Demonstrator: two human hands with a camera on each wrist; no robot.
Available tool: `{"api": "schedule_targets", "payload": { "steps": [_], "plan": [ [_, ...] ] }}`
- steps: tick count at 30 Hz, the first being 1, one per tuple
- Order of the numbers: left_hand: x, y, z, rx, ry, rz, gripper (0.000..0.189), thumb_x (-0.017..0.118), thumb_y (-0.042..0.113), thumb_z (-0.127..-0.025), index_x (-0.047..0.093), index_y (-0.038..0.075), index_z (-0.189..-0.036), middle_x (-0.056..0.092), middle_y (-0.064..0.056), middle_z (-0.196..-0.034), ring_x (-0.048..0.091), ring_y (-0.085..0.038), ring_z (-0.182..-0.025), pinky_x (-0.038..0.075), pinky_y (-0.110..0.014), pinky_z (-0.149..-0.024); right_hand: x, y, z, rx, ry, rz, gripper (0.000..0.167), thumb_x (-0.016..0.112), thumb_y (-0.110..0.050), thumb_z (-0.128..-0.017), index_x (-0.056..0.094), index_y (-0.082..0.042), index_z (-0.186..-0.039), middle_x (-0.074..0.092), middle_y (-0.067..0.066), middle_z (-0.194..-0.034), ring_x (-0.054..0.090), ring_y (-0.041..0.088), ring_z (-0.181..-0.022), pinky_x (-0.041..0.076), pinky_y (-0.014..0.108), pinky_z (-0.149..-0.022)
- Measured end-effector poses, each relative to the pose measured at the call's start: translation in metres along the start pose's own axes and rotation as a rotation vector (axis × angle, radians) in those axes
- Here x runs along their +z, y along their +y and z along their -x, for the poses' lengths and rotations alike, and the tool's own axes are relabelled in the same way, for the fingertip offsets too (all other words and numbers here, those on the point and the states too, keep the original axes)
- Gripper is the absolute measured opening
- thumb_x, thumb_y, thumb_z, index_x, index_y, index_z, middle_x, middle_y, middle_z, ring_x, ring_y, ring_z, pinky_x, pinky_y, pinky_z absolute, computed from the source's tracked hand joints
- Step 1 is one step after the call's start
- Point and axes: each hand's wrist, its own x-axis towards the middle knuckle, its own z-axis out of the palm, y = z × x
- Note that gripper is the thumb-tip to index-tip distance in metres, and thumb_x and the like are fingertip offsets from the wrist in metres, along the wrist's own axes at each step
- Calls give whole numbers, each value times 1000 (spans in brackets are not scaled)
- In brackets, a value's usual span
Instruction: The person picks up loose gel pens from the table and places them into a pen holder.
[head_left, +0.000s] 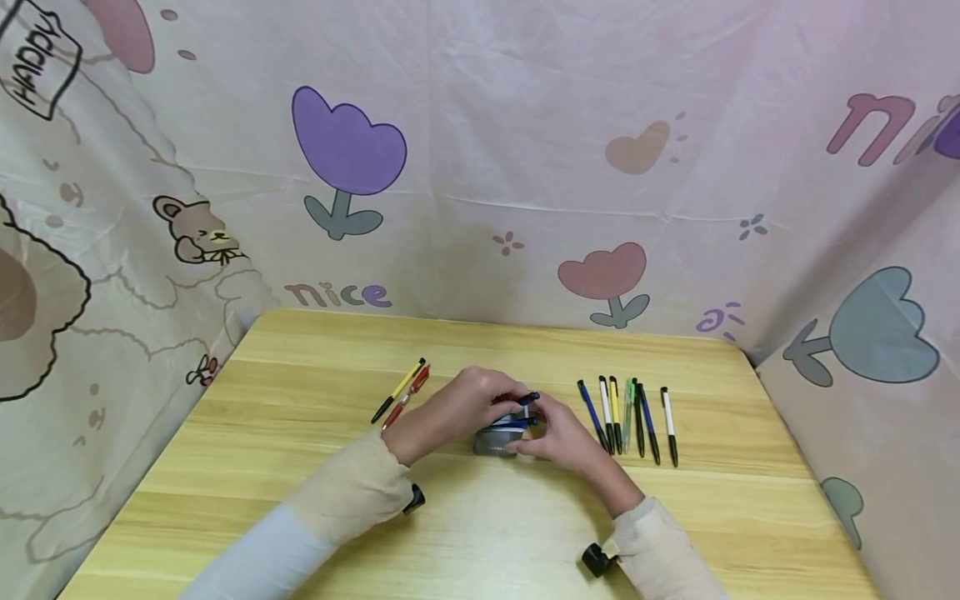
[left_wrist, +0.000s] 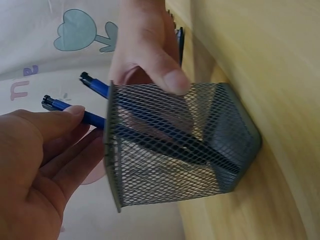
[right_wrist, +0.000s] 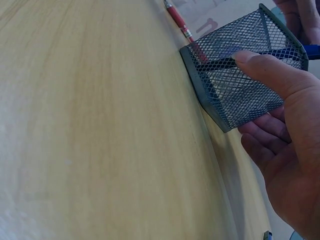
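A dark metal mesh pen holder [left_wrist: 165, 145] stands on the wooden table [head_left: 480, 533], between the two hands. Two blue pens lean inside it, their clicker ends sticking out past the rim. My left hand [head_left: 480, 404] pinches one blue pen [left_wrist: 92, 119] near its top, between thumb and fingers, while its lower part is inside the mesh. The other blue pen [left_wrist: 97, 86] rests in the holder, nearer the right hand. My right hand [head_left: 558, 433] grips the holder's side, thumb on one mesh wall and fingers on another.
Left of the holder lie a yellow-and-black pen [head_left: 397, 392] and a red pen [head_left: 408, 396]. To the right, several pens lie in a row, among them a green pen [head_left: 627, 417] and a white pen [head_left: 668, 425]. A printed cloth [head_left: 480, 167] hangs behind the table.
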Motion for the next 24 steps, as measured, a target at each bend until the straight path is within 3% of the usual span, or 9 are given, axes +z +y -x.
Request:
{"api": "schedule_targets", "payload": {
  "steps": [7,24],
  "plan": [
    [7,-3,2,-19,-42,19,24,74,11,-95,77,9,-120,80,-3,-114,76,-12,-103,60,-19,-88,0,-1,1,-4,0,-9,77,90,-36,-81,52,-22,-147,61,1,-139,62,21,-126,51,45,-111],
    [15,-8,4,13,-101,-22,18,73,12,-96,77,8,-113,79,-2,-108,75,-11,-100,60,-19,-87,-1,-1,1,-10,6,14,77,89,-38,-81,52,-23,-147,61,1,-139,64,19,-124,56,38,-104]
  ]
}}
